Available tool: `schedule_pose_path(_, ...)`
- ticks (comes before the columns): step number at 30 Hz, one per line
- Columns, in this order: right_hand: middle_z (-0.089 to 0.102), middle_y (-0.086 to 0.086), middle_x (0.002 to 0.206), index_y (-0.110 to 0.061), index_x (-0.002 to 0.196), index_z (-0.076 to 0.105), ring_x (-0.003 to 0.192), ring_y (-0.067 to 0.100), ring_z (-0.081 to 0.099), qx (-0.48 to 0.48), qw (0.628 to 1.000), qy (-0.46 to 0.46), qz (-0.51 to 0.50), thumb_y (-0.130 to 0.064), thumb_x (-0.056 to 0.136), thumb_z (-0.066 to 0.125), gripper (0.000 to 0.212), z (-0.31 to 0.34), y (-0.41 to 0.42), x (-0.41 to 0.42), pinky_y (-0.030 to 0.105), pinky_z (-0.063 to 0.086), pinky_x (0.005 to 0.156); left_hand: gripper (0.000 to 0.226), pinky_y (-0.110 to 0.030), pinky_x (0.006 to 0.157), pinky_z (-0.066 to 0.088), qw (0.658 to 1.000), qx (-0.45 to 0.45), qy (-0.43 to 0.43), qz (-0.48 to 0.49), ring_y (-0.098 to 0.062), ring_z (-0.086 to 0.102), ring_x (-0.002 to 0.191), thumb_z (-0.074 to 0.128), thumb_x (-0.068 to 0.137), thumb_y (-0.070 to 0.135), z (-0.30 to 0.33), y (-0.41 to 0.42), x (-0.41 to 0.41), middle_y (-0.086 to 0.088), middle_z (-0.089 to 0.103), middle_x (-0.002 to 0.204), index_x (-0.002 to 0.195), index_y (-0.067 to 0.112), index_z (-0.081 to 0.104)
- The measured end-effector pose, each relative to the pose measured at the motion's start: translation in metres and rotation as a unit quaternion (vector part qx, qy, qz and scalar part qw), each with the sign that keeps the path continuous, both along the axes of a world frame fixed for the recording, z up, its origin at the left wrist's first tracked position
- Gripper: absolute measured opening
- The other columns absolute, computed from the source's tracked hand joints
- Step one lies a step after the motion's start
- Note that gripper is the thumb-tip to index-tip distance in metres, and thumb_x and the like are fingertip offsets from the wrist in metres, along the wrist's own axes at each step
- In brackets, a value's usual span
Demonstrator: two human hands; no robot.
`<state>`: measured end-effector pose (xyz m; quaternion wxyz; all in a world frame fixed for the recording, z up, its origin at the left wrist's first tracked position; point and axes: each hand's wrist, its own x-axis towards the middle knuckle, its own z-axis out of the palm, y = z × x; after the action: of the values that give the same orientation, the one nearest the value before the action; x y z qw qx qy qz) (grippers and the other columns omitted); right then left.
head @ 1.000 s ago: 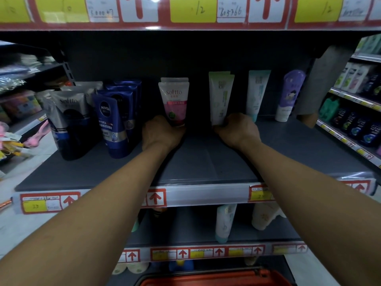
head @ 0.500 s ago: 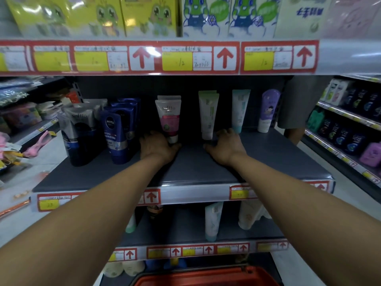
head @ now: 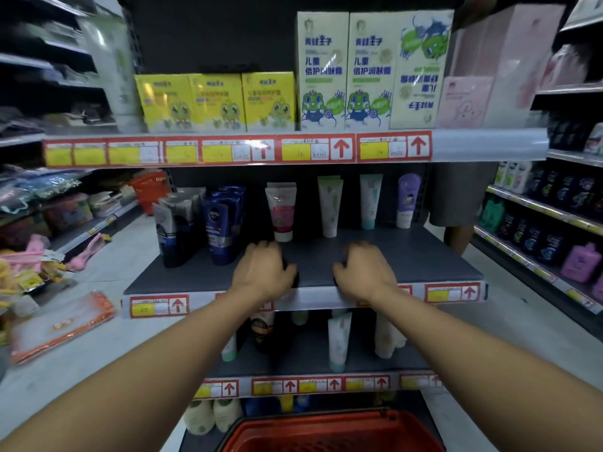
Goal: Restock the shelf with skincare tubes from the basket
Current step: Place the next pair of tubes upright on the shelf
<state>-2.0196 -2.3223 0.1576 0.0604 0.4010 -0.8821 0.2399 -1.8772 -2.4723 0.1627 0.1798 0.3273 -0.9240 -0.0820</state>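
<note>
On the dark grey shelf (head: pixel 434 262) stand a pink-and-white tube (head: pixel 282 210), a pale green tube (head: pixel 330 207), a teal tube (head: pixel 370 200) and a purple tube (head: pixel 407 200). Dark blue tubes (head: pixel 220 226) and grey-black tubes (head: pixel 174 226) crowd the shelf's left end. My left hand (head: pixel 264 272) and my right hand (head: pixel 363 272) hover over the shelf's front edge, fingers loosely curled and blurred, holding nothing. They are well in front of the tubes. The red basket (head: pixel 332 429) sits at the bottom of the view below the shelves.
The shelf above carries yellow boxes (head: pixel 215 102) and tall cream boxes (head: pixel 346 70). More tubes (head: pixel 337 340) stand on the shelf below. A person's leg (head: pixel 456 220) shows behind the unit on the right. Packaged goods (head: pixel 62 324) lie on the floor at left.
Both hands have drawn back from the pink and green tubes toward the shelf's front edge. My view has pulled back and tilted up, bringing the upper shelf's boxes into sight.
</note>
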Motion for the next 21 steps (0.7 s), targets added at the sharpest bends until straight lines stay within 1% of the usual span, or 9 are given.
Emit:
schedule_pose_path(2,0.053,0.009,0.094,-0.009,0.087,0.059,0.096,0.033,0.055,-0.020,1.000,0.004,0.001,-0.032,0.085,0.052,0.024,0.001,0.008,0.011,0.037,0.048,0.074,0.042,-0.041,0.089,0.050,1.000,-0.018,0.005,-0.001,-0.033,0.054,0.114,0.060,0.093,0.046,0.002,0.011,0.013,-0.012,0.062,0.119,0.116,0.011,0.063)
schedule_pose_path(4,0.051,0.008,0.093,-0.009,0.088,0.060,0.097,0.031,0.053,-0.038,0.999,0.017,0.001,-0.029,0.086,0.053,0.021,0.002,0.017,0.025,0.038,0.048,0.075,0.039,-0.041,0.089,0.050,0.999,-0.028,0.015,-0.002,-0.032,0.054,0.114,0.060,0.092,0.047,0.004,0.023,0.026,-0.010,0.062,0.117,0.113,0.014,0.063)
schedule_pose_path(7,0.056,0.009,0.100,-0.010,0.096,0.065,0.101,0.029,0.051,-0.074,0.996,0.043,-0.001,-0.026,0.087,0.054,0.021,-0.003,0.030,0.044,0.040,0.049,0.082,0.034,-0.041,0.089,0.048,0.999,-0.038,0.030,-0.009,-0.030,0.053,0.112,0.059,0.093,0.046,0.000,0.039,0.046,-0.007,0.062,0.115,0.110,0.017,0.064)
schedule_pose_path(9,0.057,0.008,0.104,-0.011,0.102,0.066,0.105,0.027,0.050,-0.092,0.994,0.059,0.001,-0.024,0.088,0.055,0.022,-0.010,0.038,0.055,0.041,0.050,0.084,0.032,-0.041,0.090,0.048,0.998,-0.041,0.043,-0.018,-0.028,0.053,0.111,0.057,0.093,0.045,-0.009,0.049,0.057,-0.006,0.063,0.114,0.111,0.019,0.064)
schedule_pose_path(12,0.054,0.005,0.107,-0.012,0.108,0.065,0.106,0.023,0.049,-0.120,0.989,0.082,0.002,-0.022,0.087,0.058,0.024,-0.030,0.049,0.068,0.041,0.051,0.083,0.032,-0.038,0.089,0.048,0.998,-0.029,0.056,-0.031,-0.024,0.053,0.112,0.058,0.093,0.043,-0.029,0.063,0.071,-0.002,0.064,0.116,0.116,0.021,0.064)
schedule_pose_path(15,0.054,0.003,0.103,-0.011,0.104,0.066,0.104,0.023,0.050,-0.142,0.986,0.087,0.009,-0.020,0.084,0.061,0.022,-0.061,0.055,0.077,0.038,0.050,0.080,0.030,-0.038,0.089,0.050,0.997,0.003,0.061,-0.040,-0.023,0.054,0.113,0.061,0.093,0.042,-0.058,0.074,0.081,0.001,0.064,0.112,0.114,0.021,0.066)
schedule_pose_path(17,0.055,0.002,0.102,-0.012,0.102,0.065,0.103,0.022,0.049,-0.128,0.988,0.084,0.015,-0.022,0.083,0.061,0.021,-0.084,0.059,0.083,0.036,0.050,0.080,0.030,-0.038,0.088,0.050,0.998,0.015,0.044,-0.048,-0.024,0.054,0.113,0.061,0.092,0.041,-0.080,0.080,0.084,0.000,0.065,0.113,0.114,0.020,0.067)
schedule_pose_path(21,0.055,0.004,0.101,-0.013,0.105,0.066,0.101,0.024,0.050,-0.072,0.995,0.061,0.024,-0.023,0.087,0.061,0.022,-0.138,0.069,0.090,0.033,0.045,0.076,0.032,-0.038,0.087,0.049,0.997,0.051,-0.019,-0.054,-0.026,0.054,0.113,0.059,0.093,0.038,-0.128,0.091,0.087,-0.002,0.064,0.115,0.118,0.020,0.065)
